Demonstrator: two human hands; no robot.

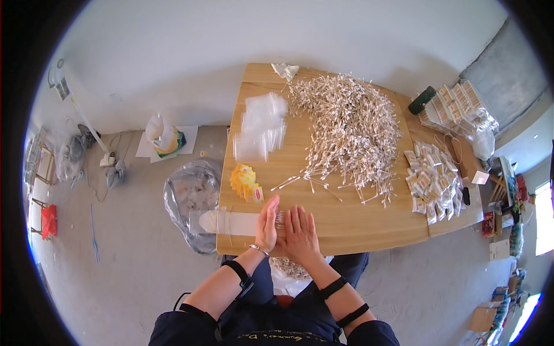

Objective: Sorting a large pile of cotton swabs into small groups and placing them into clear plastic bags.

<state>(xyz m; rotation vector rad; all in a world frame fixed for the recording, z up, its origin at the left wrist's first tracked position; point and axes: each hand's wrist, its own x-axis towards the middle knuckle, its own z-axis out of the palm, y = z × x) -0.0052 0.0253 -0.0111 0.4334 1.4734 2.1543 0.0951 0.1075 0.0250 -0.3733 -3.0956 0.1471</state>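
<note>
A small row of cotton swabs (281, 219) lies between my two hands at the table's near edge. My left hand (266, 225) stands on its edge with straight fingers, its palm against the swabs' left side. Flat on the table, fingers stretched out, my right hand (300, 233) touches the swabs from the right. To the left of my left hand lies a white strip (241, 224), with a clear plastic sleeve (203, 222) at its outer end. Just beyond are fanned yellow cards (245, 182). A large loose heap of cotton swabs (349, 127) spreads farther back.
Clear plastic bags (262, 124) lie at the table's left. Filled small packets (435, 181) are piled at right, before stacked packs (459, 109) and a dark green cylinder (422, 100). A lined bin bag (196, 196) stands on the floor by the left edge.
</note>
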